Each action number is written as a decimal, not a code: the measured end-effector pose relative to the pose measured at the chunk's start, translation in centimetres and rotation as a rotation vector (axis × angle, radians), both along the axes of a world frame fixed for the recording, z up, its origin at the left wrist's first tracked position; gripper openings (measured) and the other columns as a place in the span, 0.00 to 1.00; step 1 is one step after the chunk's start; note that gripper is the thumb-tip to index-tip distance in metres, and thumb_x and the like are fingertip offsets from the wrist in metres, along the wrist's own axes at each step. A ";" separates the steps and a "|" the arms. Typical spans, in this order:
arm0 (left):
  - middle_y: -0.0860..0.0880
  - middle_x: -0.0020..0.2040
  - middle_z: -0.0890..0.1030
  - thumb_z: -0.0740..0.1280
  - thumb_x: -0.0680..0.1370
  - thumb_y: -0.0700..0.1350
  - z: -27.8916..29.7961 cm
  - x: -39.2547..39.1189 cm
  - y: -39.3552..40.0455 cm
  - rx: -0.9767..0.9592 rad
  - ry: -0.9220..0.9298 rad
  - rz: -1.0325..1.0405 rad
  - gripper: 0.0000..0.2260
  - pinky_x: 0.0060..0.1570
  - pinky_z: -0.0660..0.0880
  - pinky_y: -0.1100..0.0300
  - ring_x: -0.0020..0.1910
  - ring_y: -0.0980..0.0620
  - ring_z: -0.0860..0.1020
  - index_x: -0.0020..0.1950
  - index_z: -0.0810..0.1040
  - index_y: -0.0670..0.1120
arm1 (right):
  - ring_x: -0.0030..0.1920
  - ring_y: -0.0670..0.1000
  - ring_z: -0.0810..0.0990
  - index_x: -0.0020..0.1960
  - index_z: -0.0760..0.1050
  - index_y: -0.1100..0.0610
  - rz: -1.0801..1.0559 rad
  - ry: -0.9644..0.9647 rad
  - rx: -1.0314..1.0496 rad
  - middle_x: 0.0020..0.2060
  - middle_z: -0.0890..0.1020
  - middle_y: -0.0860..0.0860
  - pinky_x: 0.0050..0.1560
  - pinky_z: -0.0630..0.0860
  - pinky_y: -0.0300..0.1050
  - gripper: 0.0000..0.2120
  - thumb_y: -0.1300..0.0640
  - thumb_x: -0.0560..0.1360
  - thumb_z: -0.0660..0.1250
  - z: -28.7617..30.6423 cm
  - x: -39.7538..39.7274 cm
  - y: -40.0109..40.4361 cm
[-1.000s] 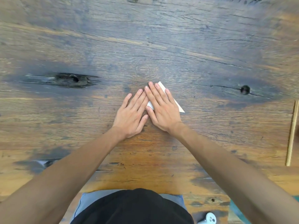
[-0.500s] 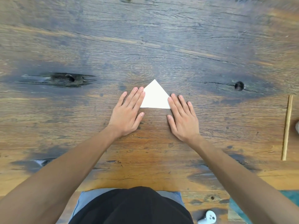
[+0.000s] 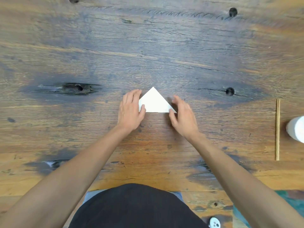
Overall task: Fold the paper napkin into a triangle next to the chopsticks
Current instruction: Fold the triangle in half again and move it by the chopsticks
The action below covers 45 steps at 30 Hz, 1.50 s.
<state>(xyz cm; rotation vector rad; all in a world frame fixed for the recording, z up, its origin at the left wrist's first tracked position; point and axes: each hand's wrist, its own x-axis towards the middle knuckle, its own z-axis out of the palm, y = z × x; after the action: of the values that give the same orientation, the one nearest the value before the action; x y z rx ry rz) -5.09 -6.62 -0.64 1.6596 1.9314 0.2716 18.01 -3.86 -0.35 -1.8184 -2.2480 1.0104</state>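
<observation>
The white paper napkin (image 3: 154, 102) lies folded into a triangle at the middle of the wooden table (image 3: 148, 46), apex pointing away from me. My left hand (image 3: 131, 109) covers its left corner, fingers curled over the edge and thumb pressed on the paper. My right hand (image 3: 182, 116) hovers at the right corner with fingers apart; only its thumb tip touches the paper. The wooden chopsticks (image 3: 277, 129) lie far to the right, pointing away from me, well apart from the napkin.
A white rounded object (image 3: 296, 129) stands at the right edge just beyond the chopsticks. A dark split (image 3: 74, 88) and knot holes (image 3: 230, 91) mark the table. A white controller (image 3: 214, 224) and a teal item (image 3: 292, 203) sit by the near edge.
Both hands pressed flat over the napkin, then spread apart and uncovered the triangle. Now they have curled in onto its two lower corners. The view has shifted, showing more of the right side.
</observation>
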 end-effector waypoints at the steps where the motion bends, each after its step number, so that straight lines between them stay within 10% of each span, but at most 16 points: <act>1: 0.43 0.74 0.71 0.65 0.79 0.47 0.3 0.3 0.6 -0.035 -0.005 0.035 0.27 0.72 0.66 0.46 0.71 0.42 0.67 0.77 0.66 0.42 | 0.67 0.56 0.75 0.79 0.61 0.56 -0.011 0.026 -0.036 0.68 0.79 0.52 0.66 0.72 0.54 0.28 0.54 0.81 0.64 0.3 -1.2 0.9; 9: 0.46 0.70 0.69 0.74 0.74 0.49 -0.3 0.6 2.3 -0.170 0.010 -0.010 0.33 0.65 0.70 0.47 0.67 0.43 0.67 0.77 0.66 0.45 | 0.67 0.56 0.74 0.82 0.53 0.58 -0.175 0.081 -0.240 0.56 0.77 0.46 0.66 0.71 0.54 0.38 0.55 0.79 0.69 0.0 -6.0 5.3; 29: 0.47 0.69 0.70 0.73 0.74 0.54 -0.3 -0.2 2.6 -0.146 -0.116 0.025 0.33 0.67 0.69 0.49 0.67 0.44 0.66 0.76 0.68 0.48 | 0.48 0.48 0.81 0.71 0.74 0.53 -0.090 0.100 -0.335 0.44 0.82 0.44 0.59 0.78 0.48 0.22 0.59 0.78 0.71 0.7 -5.2 7.2; 36: 0.50 0.56 0.85 0.72 0.78 0.48 2.1 -1.4 4.8 -0.177 -0.344 -0.123 0.11 0.62 0.73 0.51 0.59 0.48 0.80 0.59 0.84 0.48 | 0.44 0.43 0.81 0.70 0.75 0.54 -0.022 0.200 -0.233 0.43 0.83 0.44 0.53 0.73 0.33 0.22 0.61 0.77 0.73 3.6 -4.0 5.8; 45: 0.51 0.51 0.87 0.71 0.79 0.45 7.3 -2.8 3.1 -0.061 -0.417 -0.178 0.06 0.56 0.74 0.59 0.54 0.52 0.83 0.54 0.85 0.46 | 0.55 0.52 0.81 0.58 0.84 0.53 0.072 0.045 -0.123 0.51 0.85 0.49 0.62 0.73 0.52 0.08 0.55 0.80 0.71 8.8 -2.6 2.0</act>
<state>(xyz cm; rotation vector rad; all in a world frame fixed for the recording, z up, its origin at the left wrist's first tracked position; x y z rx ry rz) -7.87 -3.48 6.70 1.5754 1.4621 0.4448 15.44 -1.87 8.45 -1.7518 -2.2875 1.2143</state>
